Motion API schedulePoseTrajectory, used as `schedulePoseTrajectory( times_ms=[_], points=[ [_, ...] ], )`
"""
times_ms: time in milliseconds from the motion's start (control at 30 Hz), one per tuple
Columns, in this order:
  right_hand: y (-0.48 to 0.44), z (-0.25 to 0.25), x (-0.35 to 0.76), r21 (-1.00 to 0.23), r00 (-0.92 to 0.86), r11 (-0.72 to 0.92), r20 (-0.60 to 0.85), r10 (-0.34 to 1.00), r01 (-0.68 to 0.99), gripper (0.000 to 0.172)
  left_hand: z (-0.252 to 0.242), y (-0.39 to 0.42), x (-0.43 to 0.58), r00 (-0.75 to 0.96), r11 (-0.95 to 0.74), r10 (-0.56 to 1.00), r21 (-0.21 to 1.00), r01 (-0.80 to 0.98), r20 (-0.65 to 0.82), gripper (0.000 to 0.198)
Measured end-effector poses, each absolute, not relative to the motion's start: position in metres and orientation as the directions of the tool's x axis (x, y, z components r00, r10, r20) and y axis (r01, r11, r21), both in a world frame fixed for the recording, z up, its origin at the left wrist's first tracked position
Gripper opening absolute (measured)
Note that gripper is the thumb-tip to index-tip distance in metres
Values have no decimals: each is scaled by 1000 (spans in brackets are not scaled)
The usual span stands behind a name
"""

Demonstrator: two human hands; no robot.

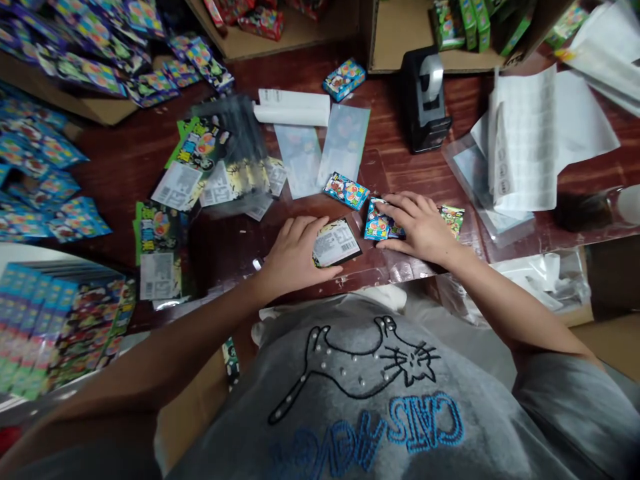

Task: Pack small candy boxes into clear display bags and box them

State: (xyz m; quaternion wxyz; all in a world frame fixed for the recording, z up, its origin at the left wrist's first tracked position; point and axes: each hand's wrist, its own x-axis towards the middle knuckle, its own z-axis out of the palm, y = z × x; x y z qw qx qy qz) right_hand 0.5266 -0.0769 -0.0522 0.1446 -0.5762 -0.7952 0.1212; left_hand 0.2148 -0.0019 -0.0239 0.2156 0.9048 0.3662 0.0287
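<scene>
Right hand (420, 225) over small boxes (375, 228) on table (387, 157) | left hand (295, 252) curled round labelled packet (339, 243) | clamped on either: I can't tell | judged step: squaring boxes | next wants even pressure

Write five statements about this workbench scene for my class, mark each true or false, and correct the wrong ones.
1. The left hand touches a white-labelled packet. True.
2. A blue box lies to the picture-left of the black tape dispenser. True.
3. The right hand is on the tape dispenser. False: it is over small boxes.
4. The top-left carton holds green boxes. False: it holds purple packs.
5. The grey shirt shows a cat outline. True.
</scene>
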Motion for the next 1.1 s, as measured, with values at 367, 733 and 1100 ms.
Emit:
schedulePoseTrajectory(
  times_ms=[367, 733, 1100],
  points=[
    [-76, -51, 522, -343, -274, 282, 72, 959, 896, 92, -43, 20, 239, 633, -512, 773, 563, 649, -27, 25],
    [-76, -53, 521, -322, -294, 301, 73, 953, 898, 88, -11, -1, 203, 726, -622, 658, 400, 673, -200, 115],
    [-89, -50, 494, -329, -153, 166, 66, 986, 930, 91, -21, -4, 183, 767, -687, 637, 392, 612, -82, 106]
  ],
)
